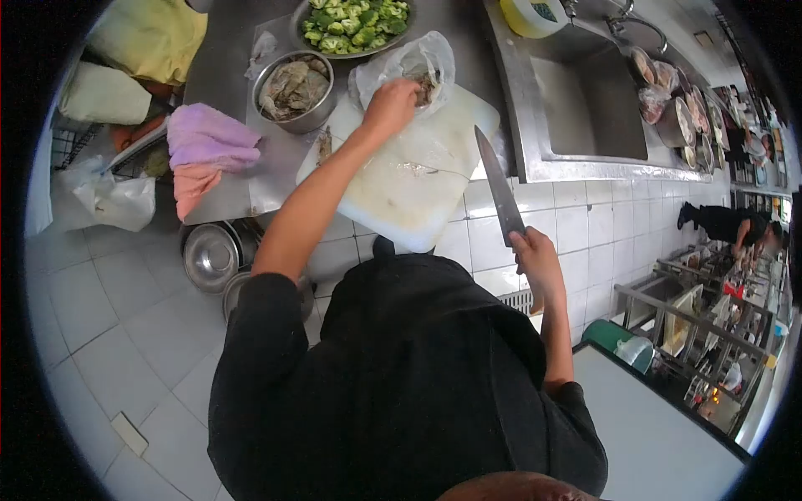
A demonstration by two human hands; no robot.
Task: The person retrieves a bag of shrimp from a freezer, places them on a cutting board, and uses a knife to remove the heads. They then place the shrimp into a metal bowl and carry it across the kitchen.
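Note:
My right hand [537, 257] is wrapped round the handle of a large knife [499, 184], held off the right side of the white cutting board [401, 192] with its blade pointing up and away. At the mouth of a clear plastic bag [440, 54], my left hand [393, 107] has its fingertips on or in the greyish contents; what they hold is hidden. A metal bowl of shrimp [294, 87] stands left of the bag. One shrimp [324, 145] lies at the board's left edge.
Broccoli pieces fill a bowl [354, 25] at the back. A sink [585, 100] is at the right. Purple and peach cloths [209, 138] hang at the counter's left edge. Metal bowls [210, 257] sit below. Another person [727, 227] stands far right.

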